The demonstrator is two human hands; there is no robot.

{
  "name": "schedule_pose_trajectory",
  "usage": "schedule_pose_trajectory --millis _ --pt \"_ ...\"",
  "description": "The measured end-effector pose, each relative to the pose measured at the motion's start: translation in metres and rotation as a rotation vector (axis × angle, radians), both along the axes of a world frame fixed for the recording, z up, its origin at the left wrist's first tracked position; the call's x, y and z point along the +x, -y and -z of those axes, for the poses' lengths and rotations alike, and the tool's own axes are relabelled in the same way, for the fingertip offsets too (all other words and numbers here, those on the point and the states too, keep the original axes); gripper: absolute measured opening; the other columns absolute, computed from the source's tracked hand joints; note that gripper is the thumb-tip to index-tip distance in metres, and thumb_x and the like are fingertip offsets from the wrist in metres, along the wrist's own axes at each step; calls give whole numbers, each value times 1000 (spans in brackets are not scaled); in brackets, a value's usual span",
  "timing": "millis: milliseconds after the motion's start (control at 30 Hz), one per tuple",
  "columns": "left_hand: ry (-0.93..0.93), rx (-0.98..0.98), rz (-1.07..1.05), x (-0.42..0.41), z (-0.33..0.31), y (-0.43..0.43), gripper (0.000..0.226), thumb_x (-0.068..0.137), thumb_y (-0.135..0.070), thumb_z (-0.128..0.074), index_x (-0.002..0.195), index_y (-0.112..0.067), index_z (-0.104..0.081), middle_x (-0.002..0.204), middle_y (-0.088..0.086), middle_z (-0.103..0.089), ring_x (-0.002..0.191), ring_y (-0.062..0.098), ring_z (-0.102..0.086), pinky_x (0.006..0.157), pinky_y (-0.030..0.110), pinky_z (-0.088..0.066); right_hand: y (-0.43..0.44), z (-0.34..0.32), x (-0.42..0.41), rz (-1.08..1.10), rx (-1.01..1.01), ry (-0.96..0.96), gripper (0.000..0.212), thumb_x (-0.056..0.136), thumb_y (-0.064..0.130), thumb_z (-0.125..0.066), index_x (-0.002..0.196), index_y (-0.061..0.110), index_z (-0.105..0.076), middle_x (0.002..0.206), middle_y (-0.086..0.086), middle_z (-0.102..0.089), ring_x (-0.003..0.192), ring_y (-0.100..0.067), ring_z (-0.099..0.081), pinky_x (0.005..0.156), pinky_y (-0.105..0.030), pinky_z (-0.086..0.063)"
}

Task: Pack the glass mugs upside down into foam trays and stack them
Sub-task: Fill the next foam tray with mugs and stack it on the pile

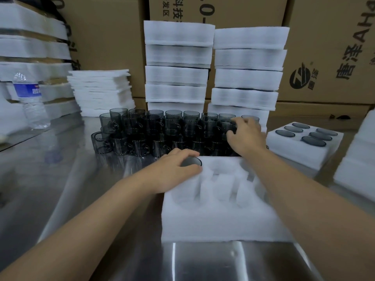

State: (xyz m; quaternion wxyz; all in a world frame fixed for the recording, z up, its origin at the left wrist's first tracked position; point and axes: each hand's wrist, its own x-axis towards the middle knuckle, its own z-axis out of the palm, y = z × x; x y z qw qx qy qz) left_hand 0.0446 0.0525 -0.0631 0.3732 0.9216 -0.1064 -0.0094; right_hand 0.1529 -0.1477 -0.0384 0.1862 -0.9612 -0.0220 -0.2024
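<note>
Our left hand (pixel 178 169) grasps a mug (pixel 192 161), base up, seating it in the 11 o'clock pocket of the tray (pixel 223 216), so foam shields the rim. Our right hand (pixel 246 136) curls round the next mug (pixel 229 125) at 12 o'clock, among the loose mugs (pixel 142 134), probably to save time. A full tray (pixel 294 157) sits at 2 o'clock, handy for stacking. Finished stacks (pixel 178 63) stand behind.

Foam tray (pixel 223 220) white. Glass mugs (pixel 154 126) smoky grey, translucent. Cardboard boxes (pixel 324 47) brown, black print. Water bottle (pixel 30 104) clear, blue label. Table (pixel 71 179) silver-grey.
</note>
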Motion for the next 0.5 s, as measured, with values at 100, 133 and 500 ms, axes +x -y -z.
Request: schedule_pose_trajectory --millis 100,133,500 --pt "8 1 -9 0 0 1 40 89 -53 -50 129 -48 -43 128 -19 -40 126 9 -38 108 39 -32 -1 0 0 -36 -39 20 44 96 33 -44 139 23 -42 142 -11 -35 131 -31 -31 105 -46 -32" --pt "8 -3 -11 0 -1 1 39 89 -53 -50 128 -48 -44 128 -19 -40 125 8 -38 108 38 -32 -2 1 0 -41 -36 9 43 97 33 -44 138 23 -42 142 -11 -34 131 -31 -32 104 -46 -34" --pt "10 0 -10 -1 -2 2 41 89 -53 -50 129 -48 -43 126 -21 -39 122 6 -39 101 31 -33 9 -1 5 -120 294 -33 20 98 20 -50 118 16 -55 125 -16 -49 106 -33 -52 82 -37 -44"
